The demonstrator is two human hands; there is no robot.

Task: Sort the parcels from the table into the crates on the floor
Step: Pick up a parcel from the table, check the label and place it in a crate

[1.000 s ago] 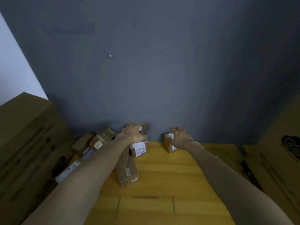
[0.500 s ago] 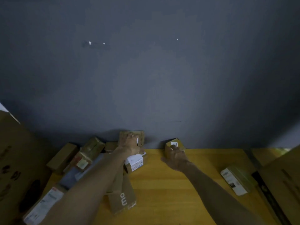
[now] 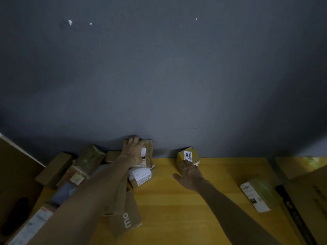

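On the yellow wooden table (image 3: 177, 209), my left hand (image 3: 134, 152) reaches to the back wall. Its fingers curl over the top edge of a brown parcel (image 3: 148, 147) that stands against the wall. Just below it lies a parcel with a white label (image 3: 141, 175). My right hand (image 3: 191, 174) stretches to a small brown box marked 3001 (image 3: 188, 154). That box is tipped up against the wall. Straight fingers touch its near lower edge, and the thumb is spread away to the left.
A heap of brown parcels (image 3: 85, 163) fills the table's left side, and a long box (image 3: 127, 218) lies under my left forearm. One labelled parcel (image 3: 256, 195) sits at the right. Large cardboard boxes stand at the left (image 3: 16, 174) and right (image 3: 307, 191). A dark grey wall closes the back.
The view has shifted and drawn closer. The small box has tipped further up, so its label now faces me, with my right fingers at its lower edge. My left hand stays on the upright parcel.
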